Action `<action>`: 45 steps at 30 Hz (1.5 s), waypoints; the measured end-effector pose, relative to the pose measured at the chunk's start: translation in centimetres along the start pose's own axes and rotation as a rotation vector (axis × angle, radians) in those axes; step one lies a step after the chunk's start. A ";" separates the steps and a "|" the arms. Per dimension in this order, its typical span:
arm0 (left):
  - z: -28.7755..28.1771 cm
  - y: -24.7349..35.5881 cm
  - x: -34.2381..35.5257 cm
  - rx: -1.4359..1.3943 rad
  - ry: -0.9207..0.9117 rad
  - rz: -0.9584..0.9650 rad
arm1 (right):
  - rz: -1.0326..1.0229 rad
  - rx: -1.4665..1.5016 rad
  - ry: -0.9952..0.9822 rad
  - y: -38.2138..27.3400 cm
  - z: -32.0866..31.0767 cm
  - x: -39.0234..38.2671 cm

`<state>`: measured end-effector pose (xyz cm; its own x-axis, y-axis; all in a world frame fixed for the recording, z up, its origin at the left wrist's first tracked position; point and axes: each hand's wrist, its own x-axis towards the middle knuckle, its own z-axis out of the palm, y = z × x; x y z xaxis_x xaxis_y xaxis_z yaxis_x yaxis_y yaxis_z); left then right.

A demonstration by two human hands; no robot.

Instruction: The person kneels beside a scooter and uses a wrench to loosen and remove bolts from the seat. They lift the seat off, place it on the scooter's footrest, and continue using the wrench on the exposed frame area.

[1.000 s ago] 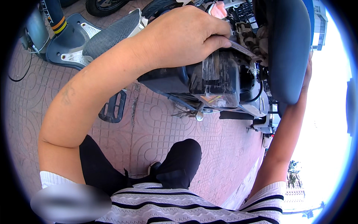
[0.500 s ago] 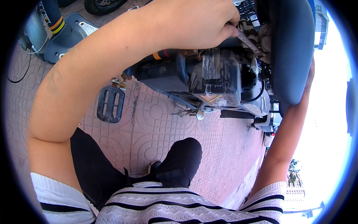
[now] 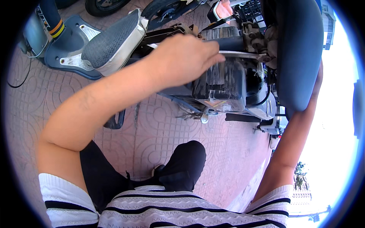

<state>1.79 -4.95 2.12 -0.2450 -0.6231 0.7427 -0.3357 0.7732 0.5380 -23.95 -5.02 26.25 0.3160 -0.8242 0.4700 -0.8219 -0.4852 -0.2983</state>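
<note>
My left hand [image 3: 188, 57] is closed on the handle end of a metal wrench [image 3: 241, 54]. The wrench lies nearly level, and its far end meets the hardware beneath the dark bike seat [image 3: 302, 57]. Below the wrench is the bike's worn black box [image 3: 224, 81], with clear tape on its surface. Past the seat's right edge, only a strip of my right hand [image 3: 318, 79] shows. The seat hides its fingers, so I cannot tell what they grip.
A pedal [image 3: 116, 121] sticks out under my left forearm. A second padded seat [image 3: 110, 41] and a scooter footboard [image 3: 64, 49] are at the upper left. Pink patterned paving [image 3: 159, 121] lies below. More parked vehicles stand at the top and right.
My left hand has swung toward me and to the left with the wrench, turning it from a steep slant to nearly level. My right arm has barely moved.
</note>
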 end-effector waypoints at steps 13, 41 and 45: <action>1.6 6.2 -2.6 -0.119 -0.217 -0.217 | 0.031 0.015 0.006 0.5 -0.2 0.4; 10.0 18.1 -0.9 -1.814 -0.067 -0.660 | 0.117 0.104 0.006 -2.5 -0.4 -0.5; 13.1 18.7 1.7 -2.034 -0.007 -0.570 | 0.137 0.228 -0.029 -2.2 0.2 -0.5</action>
<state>-16.80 6.92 8.19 -0.5025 -0.7762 0.3808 0.8646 -0.4487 0.2261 -22.17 -3.57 26.45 0.2252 -0.8932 0.3893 -0.7308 -0.4191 -0.5388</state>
